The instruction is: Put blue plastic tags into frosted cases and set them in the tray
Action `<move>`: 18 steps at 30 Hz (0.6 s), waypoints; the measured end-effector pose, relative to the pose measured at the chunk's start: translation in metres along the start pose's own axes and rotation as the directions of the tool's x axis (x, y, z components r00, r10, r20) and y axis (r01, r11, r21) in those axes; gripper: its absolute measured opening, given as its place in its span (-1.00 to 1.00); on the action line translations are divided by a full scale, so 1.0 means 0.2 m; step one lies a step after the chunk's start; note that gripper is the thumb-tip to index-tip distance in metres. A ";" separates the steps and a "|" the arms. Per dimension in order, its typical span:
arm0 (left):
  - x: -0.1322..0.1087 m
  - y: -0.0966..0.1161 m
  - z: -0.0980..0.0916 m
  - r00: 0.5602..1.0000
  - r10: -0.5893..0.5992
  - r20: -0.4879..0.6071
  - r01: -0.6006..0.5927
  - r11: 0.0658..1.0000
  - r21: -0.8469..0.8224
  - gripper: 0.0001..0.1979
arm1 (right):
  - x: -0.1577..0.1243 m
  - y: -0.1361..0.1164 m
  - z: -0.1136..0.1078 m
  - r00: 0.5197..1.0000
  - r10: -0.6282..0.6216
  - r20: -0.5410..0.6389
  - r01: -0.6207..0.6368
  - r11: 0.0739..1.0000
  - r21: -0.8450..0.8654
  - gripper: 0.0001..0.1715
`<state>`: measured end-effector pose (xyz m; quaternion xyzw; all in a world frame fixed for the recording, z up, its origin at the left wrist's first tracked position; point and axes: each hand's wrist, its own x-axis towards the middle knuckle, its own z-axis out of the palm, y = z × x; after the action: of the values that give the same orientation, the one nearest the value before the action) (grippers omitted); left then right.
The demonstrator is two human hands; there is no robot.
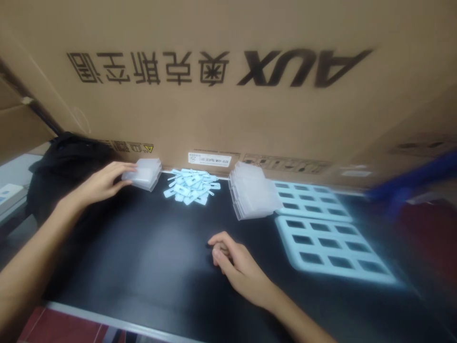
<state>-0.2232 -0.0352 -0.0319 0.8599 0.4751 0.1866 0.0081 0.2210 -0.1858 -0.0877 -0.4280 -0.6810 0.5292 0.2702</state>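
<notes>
My left hand (107,181) reaches to the back left, its thumb and fingers at the left edge of a small stack of clear plastic cases (147,174). Over the middle of the black table (143,267), my right hand (233,259) is half curled, the index finger and thumb near each other; nothing shows in it. A pile of light blue flat pieces (193,186) lies between that small stack and a larger stack of clear cases (253,190). Two light blue trays with rectangular openings (324,242) lie on the right.
A large cardboard box (228,114) with upside-down print stands along the back edge. A black bag (67,166) sits at the left beside a white box (10,196). At the right, a blue bar (410,183) slants over the table.
</notes>
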 end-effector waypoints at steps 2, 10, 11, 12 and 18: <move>-0.01 -0.02 0.03 1.000 -0.011 -0.003 0.011 1.000 0.005 -0.51 | 0.00 0.00 0.00 1.000 -0.007 0.000 0.007 1.000 -0.009 -0.66; -0.03 0.02 0.18 0.993 -0.071 -0.089 0.075 0.996 0.041 -0.40 | 0.00 -0.03 -0.02 0.999 -0.039 -0.028 0.036 0.995 -0.093 -0.71; -0.04 0.02 0.20 0.989 -0.088 -0.117 0.088 0.996 -0.004 -0.29 | 0.00 -0.03 -0.03 0.998 -0.053 -0.042 0.048 0.994 -0.096 -0.71; -0.06 0.02 0.23 0.985 -0.106 -0.137 0.099 0.993 -0.057 -0.18 | 0.00 -0.03 -0.03 0.996 -0.068 -0.063 0.061 0.993 -0.101 -0.71; -0.10 -0.05 0.35 0.974 -0.174 -0.148 0.137 0.963 -0.231 0.15 | -0.03 -0.03 -0.09 0.938 -0.225 -0.262 0.164 0.958 -0.234 -0.79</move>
<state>-0.2185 -0.0343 -0.1050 0.7951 0.5167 0.3078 0.0779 0.2373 -0.1814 -0.0763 -0.4562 -0.7257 0.3578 0.3706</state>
